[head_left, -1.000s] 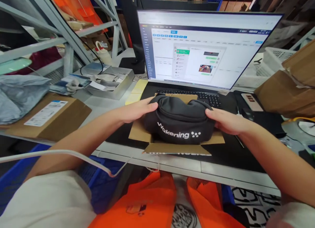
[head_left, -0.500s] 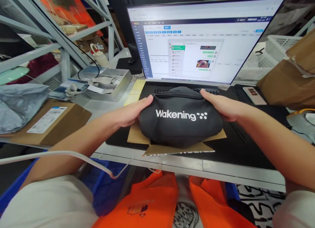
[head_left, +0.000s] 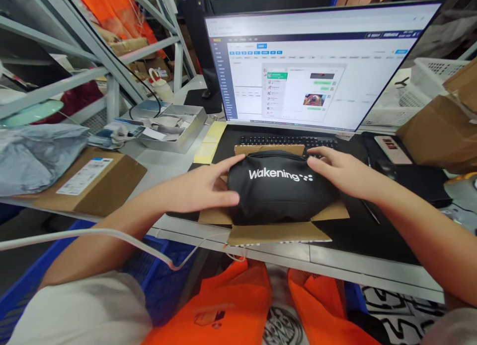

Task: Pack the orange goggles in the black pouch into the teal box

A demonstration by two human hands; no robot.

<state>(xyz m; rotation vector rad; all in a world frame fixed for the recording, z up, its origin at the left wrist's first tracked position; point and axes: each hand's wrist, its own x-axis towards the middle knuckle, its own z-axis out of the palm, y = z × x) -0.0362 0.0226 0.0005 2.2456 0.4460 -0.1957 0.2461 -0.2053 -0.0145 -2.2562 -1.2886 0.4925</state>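
Note:
A black zippered pouch (head_left: 283, 198) with white "Wakening" lettering lies in an open cardboard box (head_left: 279, 233), its lower part hidden by the box. The box's flaps are folded outward on the sides I can see. At the pouch's left end is my left hand (head_left: 199, 188), open, thumb and index finger spread wide and touching its edge. My right hand (head_left: 337, 169) rests on the pouch's upper right, fingers loosely bent and apart; its other fingers are hidden.
A monitor (head_left: 298, 62) and keyboard (head_left: 276, 140) stand behind the box. To the left are a labelled carton (head_left: 108, 186) and a grey tray (head_left: 190, 136) of small items. A phone (head_left: 393, 150) and a brown carton (head_left: 428, 121) are on the right. A white cable (head_left: 112, 234) crosses in front.
The pouch has sunk lower into the box, and the box's back flap now shows. My hands have loosened from its ends; the left thumb has come round to the front.

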